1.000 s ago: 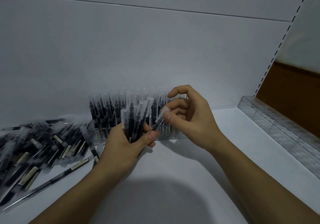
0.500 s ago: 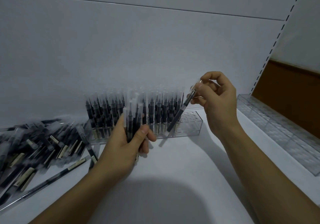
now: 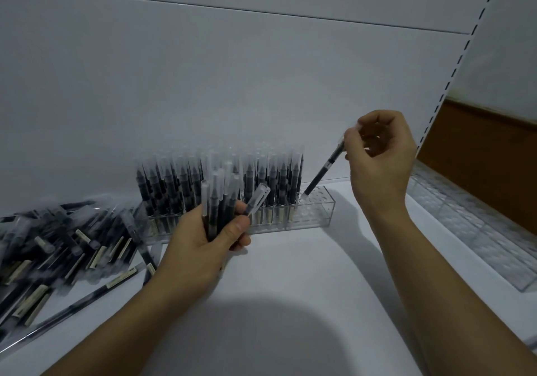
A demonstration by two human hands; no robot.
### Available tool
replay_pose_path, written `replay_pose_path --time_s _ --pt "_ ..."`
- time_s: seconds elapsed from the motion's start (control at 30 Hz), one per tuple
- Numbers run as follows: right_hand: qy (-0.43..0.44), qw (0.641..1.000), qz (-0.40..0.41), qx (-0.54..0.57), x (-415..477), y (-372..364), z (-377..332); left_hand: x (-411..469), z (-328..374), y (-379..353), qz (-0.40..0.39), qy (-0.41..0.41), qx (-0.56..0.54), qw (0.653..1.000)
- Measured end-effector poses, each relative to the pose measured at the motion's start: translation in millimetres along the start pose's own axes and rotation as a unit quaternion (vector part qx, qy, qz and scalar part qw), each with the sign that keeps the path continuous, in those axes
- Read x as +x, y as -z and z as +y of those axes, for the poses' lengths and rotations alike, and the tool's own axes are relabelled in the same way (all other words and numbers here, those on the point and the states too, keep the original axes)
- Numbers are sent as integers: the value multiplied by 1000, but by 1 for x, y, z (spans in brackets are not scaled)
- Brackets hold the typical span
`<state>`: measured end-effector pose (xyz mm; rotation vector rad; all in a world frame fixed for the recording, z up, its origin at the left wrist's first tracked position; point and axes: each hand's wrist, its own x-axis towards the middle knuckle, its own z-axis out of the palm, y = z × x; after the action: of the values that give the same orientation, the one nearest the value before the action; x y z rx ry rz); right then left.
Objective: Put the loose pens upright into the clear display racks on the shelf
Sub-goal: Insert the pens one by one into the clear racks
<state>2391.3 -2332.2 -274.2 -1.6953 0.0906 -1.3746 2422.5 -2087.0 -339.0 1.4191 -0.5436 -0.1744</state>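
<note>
Head view: the right hand (image 3: 377, 157) pinches the upper end of a tilted black pen (image 3: 322, 172) whose lower tip meets the unfilled right end of the clear display rack (image 3: 316, 213) on the shelf (image 3: 290, 274), while the left hand (image 3: 197, 247) grips a bundle of pens (image 3: 220, 201).

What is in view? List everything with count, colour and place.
Rack: one, clear, shelf centre.
Standing pens: many, black with clear caps, in rack's left and middle.
Tilted pen: one, black, lower end at rack's right holes.
Pen bundle: several, black, in left hand.
Loose pens: many, black, heaped at left.
Side rack: at least one, clear, shelf's right.
Shelf: one, white, underneath.
Left hand: one, grips pen bundle.
Right hand: one, fingers pinch tilted pen's top.
</note>
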Motion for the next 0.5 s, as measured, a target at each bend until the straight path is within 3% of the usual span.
replay_pose_path --time_s 0.5 --pt "13 984 -172 -39 -12 -8 3 1 -4 2 22 6 -2 1000"
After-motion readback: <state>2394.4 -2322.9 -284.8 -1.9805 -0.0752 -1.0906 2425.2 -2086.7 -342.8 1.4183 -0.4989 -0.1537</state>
